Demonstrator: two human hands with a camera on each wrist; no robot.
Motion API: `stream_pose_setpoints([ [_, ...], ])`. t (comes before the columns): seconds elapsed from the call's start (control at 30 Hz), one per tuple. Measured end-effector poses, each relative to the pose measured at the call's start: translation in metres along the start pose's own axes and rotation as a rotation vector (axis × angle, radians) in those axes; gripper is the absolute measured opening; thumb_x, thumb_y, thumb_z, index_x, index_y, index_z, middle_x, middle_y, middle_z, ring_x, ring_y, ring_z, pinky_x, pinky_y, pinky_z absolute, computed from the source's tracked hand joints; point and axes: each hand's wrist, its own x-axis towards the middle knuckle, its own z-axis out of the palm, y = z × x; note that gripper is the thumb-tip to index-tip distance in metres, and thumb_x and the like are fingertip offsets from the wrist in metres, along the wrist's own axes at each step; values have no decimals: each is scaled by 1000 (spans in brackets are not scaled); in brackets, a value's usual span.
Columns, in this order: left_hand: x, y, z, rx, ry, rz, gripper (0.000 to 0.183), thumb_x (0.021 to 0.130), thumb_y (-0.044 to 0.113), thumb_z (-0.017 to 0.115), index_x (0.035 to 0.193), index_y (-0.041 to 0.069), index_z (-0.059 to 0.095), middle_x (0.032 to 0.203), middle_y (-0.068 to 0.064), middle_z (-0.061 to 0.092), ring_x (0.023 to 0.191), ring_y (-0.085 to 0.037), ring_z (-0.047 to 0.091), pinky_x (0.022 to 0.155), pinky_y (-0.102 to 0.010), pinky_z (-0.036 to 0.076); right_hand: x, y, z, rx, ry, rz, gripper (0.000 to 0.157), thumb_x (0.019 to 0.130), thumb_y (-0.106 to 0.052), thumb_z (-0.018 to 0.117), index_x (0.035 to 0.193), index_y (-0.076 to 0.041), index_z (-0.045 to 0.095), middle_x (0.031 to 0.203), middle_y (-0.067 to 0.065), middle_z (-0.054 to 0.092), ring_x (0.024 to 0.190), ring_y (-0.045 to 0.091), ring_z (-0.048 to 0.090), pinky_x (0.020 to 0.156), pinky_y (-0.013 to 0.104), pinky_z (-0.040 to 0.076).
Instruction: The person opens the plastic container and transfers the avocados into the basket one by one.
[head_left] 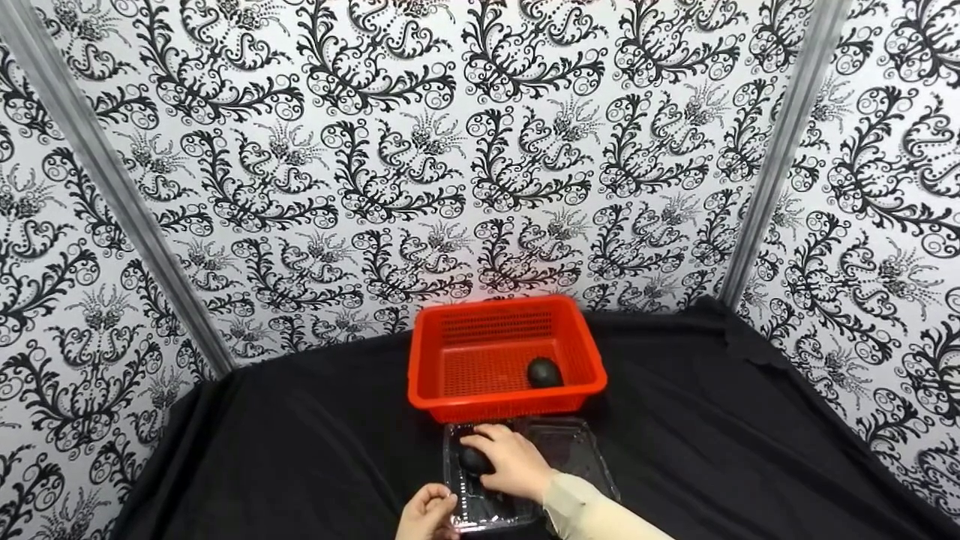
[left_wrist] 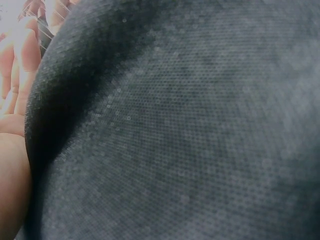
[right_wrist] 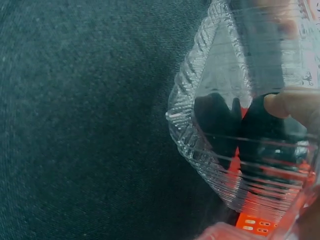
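My right hand (head_left: 514, 459) grips a dark avocado (head_left: 474, 460) from above, inside the left half of a clear plastic clamshell container (head_left: 501, 523). The container's other half (head_left: 574, 457) lies folded out to the right. Seen from the right wrist, the thumb (right_wrist: 280, 106) presses on the avocado (right_wrist: 262, 132) behind the ribbed clear wall (right_wrist: 186, 117). My left hand (head_left: 426, 516) pinches the container's near left edge with curled fingers. Black cloth covers most of the left wrist view, and only part of the hand's fingers (left_wrist: 25, 50) shows there.
Right behind the container stands a red plastic basket (head_left: 495, 405) with another dark avocado (head_left: 544, 372) in its front right part. Black cloth (head_left: 300, 442) covers the table. Patterned wall panels (head_left: 390, 150) close off the back and sides.
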Motion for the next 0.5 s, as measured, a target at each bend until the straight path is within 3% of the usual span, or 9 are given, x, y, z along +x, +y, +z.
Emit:
stream_pose_setpoints([
  [0.5, -2, 0, 1, -28, -7, 5, 11, 90, 5, 62, 91, 8, 52, 61, 5, 46, 47, -9, 56, 47, -23, 53, -1, -3, 2, -44, 5, -8, 64, 71, -23, 77, 131, -26, 59, 131, 6, 56, 116, 26, 54, 91, 42, 49],
])
